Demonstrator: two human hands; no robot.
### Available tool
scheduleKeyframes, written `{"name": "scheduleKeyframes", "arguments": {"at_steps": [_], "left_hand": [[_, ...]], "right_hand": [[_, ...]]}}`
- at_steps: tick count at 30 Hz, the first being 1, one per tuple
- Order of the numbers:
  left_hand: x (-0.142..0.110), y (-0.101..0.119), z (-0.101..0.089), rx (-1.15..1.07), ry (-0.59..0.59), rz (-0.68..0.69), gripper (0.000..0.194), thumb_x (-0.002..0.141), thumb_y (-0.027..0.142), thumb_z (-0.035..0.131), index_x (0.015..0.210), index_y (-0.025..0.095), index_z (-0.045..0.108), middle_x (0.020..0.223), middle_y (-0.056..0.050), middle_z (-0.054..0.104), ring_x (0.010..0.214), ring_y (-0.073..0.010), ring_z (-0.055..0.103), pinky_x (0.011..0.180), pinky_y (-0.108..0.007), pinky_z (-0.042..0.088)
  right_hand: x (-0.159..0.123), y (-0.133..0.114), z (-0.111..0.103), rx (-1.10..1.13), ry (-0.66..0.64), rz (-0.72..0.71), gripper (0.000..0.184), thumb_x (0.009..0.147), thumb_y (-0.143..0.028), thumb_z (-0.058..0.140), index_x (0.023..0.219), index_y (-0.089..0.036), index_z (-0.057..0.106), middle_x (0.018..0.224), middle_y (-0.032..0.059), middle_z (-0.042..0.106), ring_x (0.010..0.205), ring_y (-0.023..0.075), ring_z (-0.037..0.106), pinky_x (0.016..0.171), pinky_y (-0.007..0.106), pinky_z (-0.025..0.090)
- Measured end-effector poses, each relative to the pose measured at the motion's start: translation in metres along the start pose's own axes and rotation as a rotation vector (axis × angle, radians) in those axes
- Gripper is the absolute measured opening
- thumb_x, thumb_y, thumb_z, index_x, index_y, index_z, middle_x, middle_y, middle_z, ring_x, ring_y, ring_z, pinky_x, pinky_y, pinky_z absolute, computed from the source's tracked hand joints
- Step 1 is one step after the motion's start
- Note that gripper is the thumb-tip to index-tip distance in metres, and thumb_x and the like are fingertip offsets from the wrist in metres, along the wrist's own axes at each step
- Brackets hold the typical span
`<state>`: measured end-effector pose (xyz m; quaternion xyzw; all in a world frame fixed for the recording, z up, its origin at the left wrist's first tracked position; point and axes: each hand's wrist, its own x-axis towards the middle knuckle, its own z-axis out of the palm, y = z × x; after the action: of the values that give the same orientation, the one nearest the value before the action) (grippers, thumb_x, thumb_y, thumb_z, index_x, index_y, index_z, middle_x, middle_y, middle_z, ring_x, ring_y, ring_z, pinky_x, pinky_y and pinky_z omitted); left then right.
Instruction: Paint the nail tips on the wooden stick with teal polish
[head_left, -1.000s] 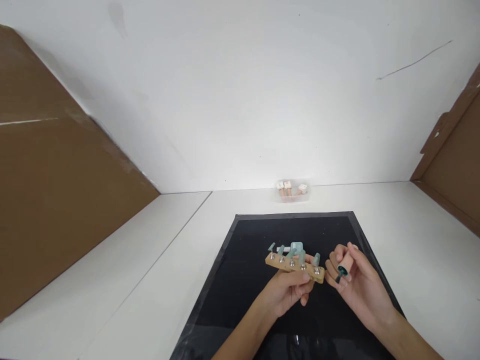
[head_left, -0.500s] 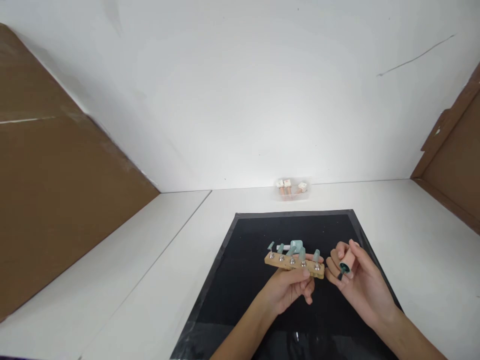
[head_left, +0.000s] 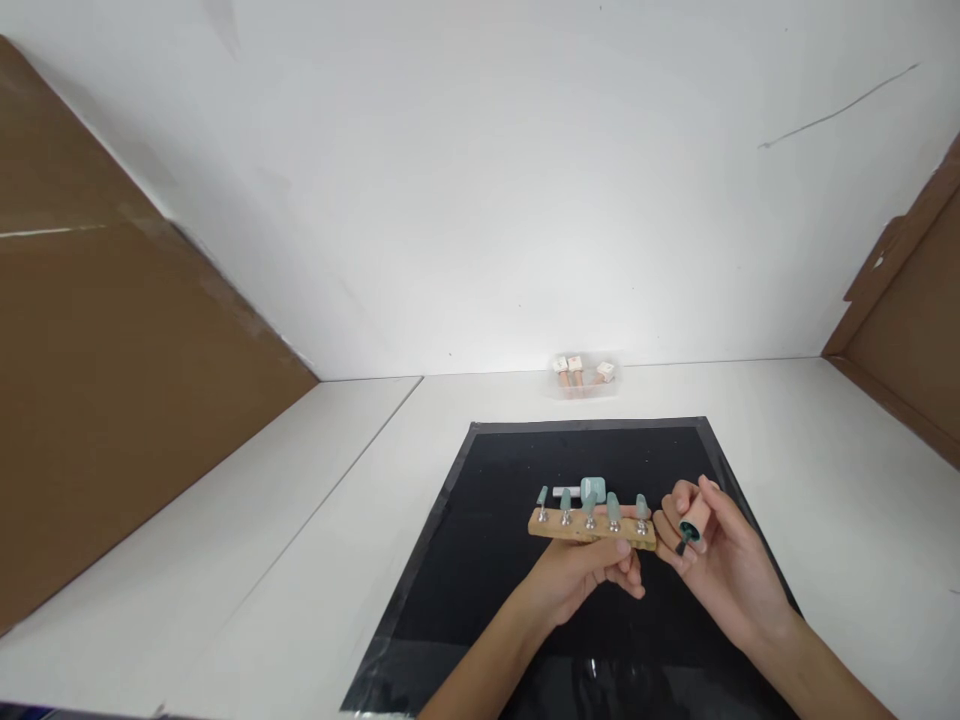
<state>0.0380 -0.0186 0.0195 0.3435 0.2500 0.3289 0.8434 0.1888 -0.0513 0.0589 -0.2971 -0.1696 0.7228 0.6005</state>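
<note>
Held up by my left hand (head_left: pixel 581 580) is a wooden nail display stand (head_left: pixel 559 526), thumb in front and fingers behind. Several green false nails (head_left: pixel 613 506) stand along it on small silver posts. Between the fingers of my right hand (head_left: pixel 716 550) is a pink nail polish cap (head_left: pixel 696 516), its dark brush (head_left: pixel 683 543) pointing down and left. The brush is apart from the false nails. My right fingers are close to the stand's right end; whether they touch it I cannot tell. Beyond the stand lies a green nail polish bottle (head_left: pixel 592 489) with a light neck.
A black mat (head_left: pixel 517 460) with taped edges covers part of the white table (head_left: pixel 300 540). Behind it, a clear plastic box (head_left: pixel 589 388) holds several pink pieces with white tops. Brown cardboard panels (head_left: pixel 135 380) stand at the sides, before a white wall (head_left: pixel 480 200).
The stand in my left hand has turned slightly, its right end a little higher and its false nails more upright. My right hand keeps its hold on the cap with only a small shift.
</note>
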Motion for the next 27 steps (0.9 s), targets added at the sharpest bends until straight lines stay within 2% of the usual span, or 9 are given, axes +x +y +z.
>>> {"name": "scheduleKeyframes", "arguments": {"at_steps": [6,10,17,27], "left_hand": [[-0.002,0.003,0.001,0.091,0.027,-0.028,0.058,0.059,0.041,0.081,0.105,0.011,0.064,0.052,0.004,0.054,0.053,-0.0111,0.057,0.053,-0.024,0.049],[-0.003,0.004,0.004,0.136,0.084,-0.053,0.059,0.056,0.046,0.081,0.099,0.008,0.066,0.051,0.003,0.056,0.050,-0.0119,0.058,0.053,-0.026,0.050],[-0.002,0.004,0.006,0.190,0.160,-0.020,0.056,0.058,0.047,0.079,0.096,0.008,0.067,0.049,0.003,0.056,0.047,-0.0118,0.057,0.050,-0.027,0.050],[-0.002,0.005,0.010,0.267,0.220,-0.020,0.047,0.060,0.045,0.077,0.088,0.008,0.067,0.046,0.002,0.058,0.044,-0.0115,0.057,0.049,-0.025,0.050]], "right_hand": [[0.003,0.002,-0.002,0.011,0.004,-0.020,0.033,0.070,-0.042,0.076,0.055,-0.017,0.059,0.046,-0.0058,0.041,0.043,0.0065,0.034,0.046,0.021,0.034],[0.005,0.002,-0.002,0.020,0.021,-0.026,0.034,0.071,-0.038,0.075,0.052,-0.017,0.057,0.047,-0.0054,0.042,0.043,0.0064,0.034,0.045,0.021,0.035],[0.008,0.002,-0.003,0.001,0.057,0.014,0.035,0.065,-0.045,0.078,0.058,-0.016,0.061,0.044,-0.0076,0.037,0.042,0.0054,0.032,0.045,0.020,0.036],[0.010,0.003,-0.007,0.010,0.072,0.015,0.029,0.069,-0.038,0.077,0.058,-0.016,0.062,0.045,-0.0071,0.039,0.042,0.0059,0.032,0.044,0.020,0.035]]}}
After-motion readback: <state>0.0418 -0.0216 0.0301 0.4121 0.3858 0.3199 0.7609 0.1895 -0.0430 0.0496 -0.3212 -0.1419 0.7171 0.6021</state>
